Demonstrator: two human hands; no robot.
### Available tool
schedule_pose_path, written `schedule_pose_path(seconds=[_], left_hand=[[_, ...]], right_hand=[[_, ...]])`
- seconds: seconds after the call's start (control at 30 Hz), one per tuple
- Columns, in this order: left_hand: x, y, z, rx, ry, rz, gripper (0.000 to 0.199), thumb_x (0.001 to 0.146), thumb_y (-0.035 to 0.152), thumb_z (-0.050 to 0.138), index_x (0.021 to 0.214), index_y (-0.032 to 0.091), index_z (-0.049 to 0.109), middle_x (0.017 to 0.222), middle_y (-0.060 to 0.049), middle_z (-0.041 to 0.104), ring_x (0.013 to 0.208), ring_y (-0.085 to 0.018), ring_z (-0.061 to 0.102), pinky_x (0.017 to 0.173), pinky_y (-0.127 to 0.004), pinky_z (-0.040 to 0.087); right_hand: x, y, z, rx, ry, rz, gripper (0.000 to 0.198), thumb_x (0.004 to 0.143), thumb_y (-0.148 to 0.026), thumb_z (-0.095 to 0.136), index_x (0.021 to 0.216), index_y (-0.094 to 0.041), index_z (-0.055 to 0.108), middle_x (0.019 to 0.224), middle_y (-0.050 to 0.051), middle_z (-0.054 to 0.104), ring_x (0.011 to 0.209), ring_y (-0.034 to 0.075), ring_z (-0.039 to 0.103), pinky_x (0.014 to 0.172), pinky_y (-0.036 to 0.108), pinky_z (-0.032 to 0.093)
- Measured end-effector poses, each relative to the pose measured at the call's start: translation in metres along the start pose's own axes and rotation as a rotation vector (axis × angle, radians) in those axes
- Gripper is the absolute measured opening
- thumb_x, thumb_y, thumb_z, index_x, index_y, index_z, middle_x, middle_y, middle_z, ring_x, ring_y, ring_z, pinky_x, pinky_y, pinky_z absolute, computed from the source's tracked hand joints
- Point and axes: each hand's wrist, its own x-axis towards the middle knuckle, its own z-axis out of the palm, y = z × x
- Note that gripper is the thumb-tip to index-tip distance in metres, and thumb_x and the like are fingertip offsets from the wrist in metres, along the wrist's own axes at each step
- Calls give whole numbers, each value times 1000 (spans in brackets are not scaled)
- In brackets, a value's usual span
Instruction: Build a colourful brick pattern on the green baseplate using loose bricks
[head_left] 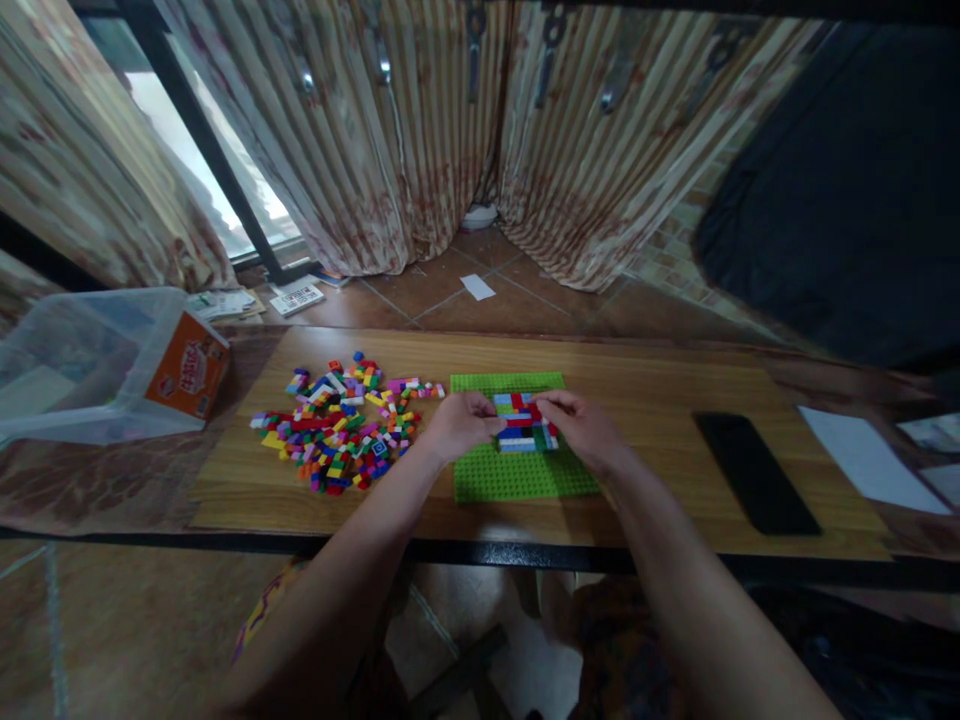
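A flat structure of interlocking toy bricks (517, 434), with red, blue, light blue, white and green rows, sits on a green studded baseplate (487, 482). At its left edge is my left hand (463, 425), thumb and fingers closed against the bricks. My right hand (583, 428) grips the upper right side, its fingers bent over the edge. Whether a loose brick lies under the fingertips is hidden. Left of the baseplate spreads a pile of loose toy bricks (337, 425) in many colours.
A clear plastic bin (97, 400) with an orange label stands at the far left. On the right of the wooden board (660, 370) lies a black phone-like slab (754, 470), with white paper (870, 455) beyond it. Curtains (390, 150) hang behind the table.
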Motion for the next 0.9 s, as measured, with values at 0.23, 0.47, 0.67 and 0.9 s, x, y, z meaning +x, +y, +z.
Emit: schedule_pose_path(seconds=[0.23, 0.47, 0.67, 0.9], left_hand=[[-4, 14, -24, -28, 40, 123, 7, 74, 18, 60, 69, 14, 63, 57, 3, 58, 52, -7, 53, 50, -17, 40], [-16, 25, -58, -97, 272, 192, 10, 74, 24, 62, 71, 14, 64, 63, 1, 62, 55, -8, 54, 53, -18, 42], [-28, 24, -85, -138, 452, 231, 10, 73, 23, 63, 70, 13, 63, 58, 2, 60, 49, -6, 49, 49, -18, 37], [-35, 21, -101, -177, 507, 219, 9, 72, 21, 63, 70, 13, 61, 58, 3, 60, 50, -7, 51, 50, -17, 38]], right_hand=[[3, 1, -9, -40, 224, -33, 27, 80, -43, 59, 88, -21, 72, 92, 7, 75, 86, 22, 68, 83, 37, 51], [-9, -20, 1, -132, 354, -183, 26, 86, -41, 55, 86, -20, 71, 88, 7, 73, 79, 22, 66, 75, 36, 51], [-34, -42, 40, -182, 160, -406, 17, 91, -30, 53, 89, -22, 69, 91, 5, 70, 86, 19, 64, 78, 34, 50], [-58, -49, 90, -308, -156, -568, 19, 93, -20, 49, 97, -23, 67, 99, 6, 69, 95, 21, 62, 86, 36, 48]])
